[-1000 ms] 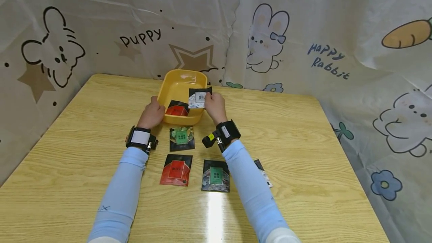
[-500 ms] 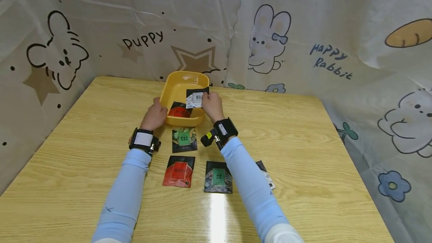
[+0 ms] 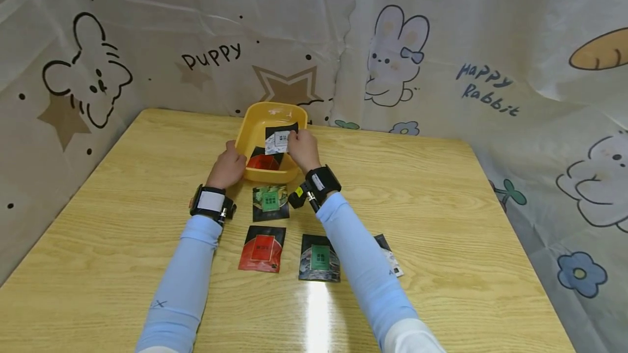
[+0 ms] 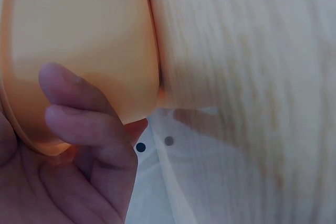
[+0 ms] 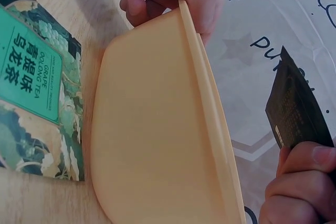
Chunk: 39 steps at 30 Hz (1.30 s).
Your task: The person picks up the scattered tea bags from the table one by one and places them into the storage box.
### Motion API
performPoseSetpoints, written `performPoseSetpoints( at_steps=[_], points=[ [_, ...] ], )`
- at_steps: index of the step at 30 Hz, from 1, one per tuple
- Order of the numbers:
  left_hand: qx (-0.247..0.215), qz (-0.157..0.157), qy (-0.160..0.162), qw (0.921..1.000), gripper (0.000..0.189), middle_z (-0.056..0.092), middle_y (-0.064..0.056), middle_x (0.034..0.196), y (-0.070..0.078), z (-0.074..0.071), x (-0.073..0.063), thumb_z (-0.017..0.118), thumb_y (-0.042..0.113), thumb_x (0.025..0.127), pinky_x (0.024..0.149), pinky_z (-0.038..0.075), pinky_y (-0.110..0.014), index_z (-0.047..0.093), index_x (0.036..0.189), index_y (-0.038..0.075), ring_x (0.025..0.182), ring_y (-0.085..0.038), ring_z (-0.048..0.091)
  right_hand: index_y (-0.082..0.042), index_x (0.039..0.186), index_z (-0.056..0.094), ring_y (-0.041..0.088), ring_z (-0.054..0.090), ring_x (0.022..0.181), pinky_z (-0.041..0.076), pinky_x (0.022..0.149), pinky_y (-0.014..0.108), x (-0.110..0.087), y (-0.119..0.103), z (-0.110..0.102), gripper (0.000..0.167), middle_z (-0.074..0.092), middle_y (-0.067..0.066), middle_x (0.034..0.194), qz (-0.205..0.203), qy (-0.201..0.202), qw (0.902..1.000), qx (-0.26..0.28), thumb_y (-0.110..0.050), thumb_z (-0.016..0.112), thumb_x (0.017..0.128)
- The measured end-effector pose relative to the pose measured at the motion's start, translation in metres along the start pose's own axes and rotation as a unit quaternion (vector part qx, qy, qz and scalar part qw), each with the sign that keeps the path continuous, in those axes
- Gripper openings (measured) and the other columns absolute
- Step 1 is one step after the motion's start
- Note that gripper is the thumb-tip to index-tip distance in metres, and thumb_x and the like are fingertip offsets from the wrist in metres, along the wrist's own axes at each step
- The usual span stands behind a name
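Observation:
My left hand (image 3: 226,166) grips the left wall of a yellow plastic tray (image 3: 270,176). In the left wrist view its curled fingers (image 4: 86,129) press the tray's outer side, with the rim near the palm. Over the tray, my right hand (image 3: 304,151) pinches a black-and-white tea sachet (image 3: 276,139) by its right edge. The right wrist view shows this sachet's dark back (image 5: 294,106) above the rim. A red-and-black sachet (image 3: 264,162) lies inside the tray, partly hidden by the held one.
Before the tray lies a green-labelled grape oolong tea sachet (image 3: 271,202). Nearer are a red sachet (image 3: 262,249) and a dark one with a green label (image 3: 319,257). Another black-and-white sachet (image 3: 391,259) is partly covered by the right sleeve. A printed curtain (image 3: 314,31) stands behind the table.
My right hand has moved slightly left with the black-and-white sachet, farther over the tray. The left hand keeps its grip on the tray. The head view has shifted a little.

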<state>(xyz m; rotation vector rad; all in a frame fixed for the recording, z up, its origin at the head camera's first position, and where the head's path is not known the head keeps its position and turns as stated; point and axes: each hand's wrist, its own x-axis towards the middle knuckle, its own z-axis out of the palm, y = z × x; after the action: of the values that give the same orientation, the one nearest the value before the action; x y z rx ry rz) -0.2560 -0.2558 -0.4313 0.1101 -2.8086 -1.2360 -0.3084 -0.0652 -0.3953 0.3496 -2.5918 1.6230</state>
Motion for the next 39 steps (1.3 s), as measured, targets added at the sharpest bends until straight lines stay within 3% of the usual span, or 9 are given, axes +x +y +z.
performPoseSetpoints(
  at_steps=[9, 17, 20, 24, 28, 39],
  points=[
    [-0.001, -0.004, -0.009, 1.0000, 0.049, 0.051, -0.026, 0.107, 0.008, -0.002, 0.004, 0.030, 0.012, 0.101, 0.069, 0.042, -0.040, 0.019, 0.143, -0.011, 0.086, -0.034, 0.053, -0.012, 0.052, 0.035, 0.010, 0.027, 0.038, 0.024, 0.040, 0.024, 0.007, -0.001, -0.002, 0.050, 0.032, -0.001, 0.047, -0.013, 0.002, 0.9998, -0.012, -0.013, 0.040, 0.102],
    [0.001, 0.004, -0.006, 1.0000, 0.048, 0.050, -0.027, 0.109, 0.013, -0.005, 0.008, 0.030, 0.012, 0.102, 0.075, 0.043, -0.044, 0.019, 0.143, -0.011, 0.089, -0.035, 0.053, -0.012, 0.053, 0.036, 0.011, 0.028, 0.038, 0.024, 0.040, 0.024, 0.011, -0.009, -0.003, 0.049, 0.031, -0.001, 0.047, -0.009, 0.001, 0.9982, -0.059, -0.013, 0.040, 0.102],
    [0.003, 0.006, -0.004, 1.0000, 0.048, 0.050, -0.027, 0.108, 0.012, -0.005, 0.006, 0.031, 0.012, 0.101, 0.074, 0.044, -0.044, 0.020, 0.142, -0.011, 0.088, -0.036, 0.053, -0.011, 0.055, 0.037, 0.011, 0.028, 0.039, 0.025, 0.041, 0.024, 0.010, -0.011, 0.000, 0.047, 0.030, -0.001, 0.049, -0.005, -0.016, 0.9963, -0.085, -0.013, 0.041, 0.102],
    [0.018, -0.001, -0.011, 0.9998, 0.048, 0.051, -0.027, 0.105, 0.006, -0.004, 0.002, 0.031, 0.012, 0.101, 0.068, 0.044, -0.041, 0.020, 0.142, -0.012, 0.083, -0.035, 0.054, -0.011, 0.058, 0.042, 0.012, 0.032, 0.041, 0.026, 0.043, 0.024, 0.010, -0.008, 0.007, 0.043, 0.034, -0.001, 0.050, 0.008, -0.044, 0.9907, -0.129, -0.013, 0.043, 0.101],
    [0.030, 0.007, -0.011, 0.9995, 0.048, 0.052, -0.027, 0.102, 0.004, -0.002, 0.002, 0.032, 0.012, 0.101, 0.065, 0.044, -0.040, 0.021, 0.141, -0.013, 0.079, -0.034, 0.055, -0.011, 0.061, 0.044, 0.014, 0.035, 0.045, 0.026, 0.045, 0.024, 0.014, -0.004, 0.011, 0.040, 0.037, 0.000, 0.054, 0.016, -0.048, 0.9839, -0.172, -0.015, 0.046, 0.100],
    [0.001, 0.003, -0.010, 0.9999, 0.050, 0.051, -0.032, 0.113, 0.002, 0.002, 0.001, 0.031, 0.011, 0.101, 0.075, 0.043, -0.044, 0.018, 0.142, -0.015, 0.091, -0.036, 0.053, -0.014, 0.061, 0.041, 0.014, 0.034, 0.046, 0.025, 0.043, 0.027, 0.010, -0.008, 0.010, 0.037, 0.030, -0.002, 0.055, 0.012, -0.036, 0.9567, -0.289, -0.023, 0.057, 0.093]
  ],
)
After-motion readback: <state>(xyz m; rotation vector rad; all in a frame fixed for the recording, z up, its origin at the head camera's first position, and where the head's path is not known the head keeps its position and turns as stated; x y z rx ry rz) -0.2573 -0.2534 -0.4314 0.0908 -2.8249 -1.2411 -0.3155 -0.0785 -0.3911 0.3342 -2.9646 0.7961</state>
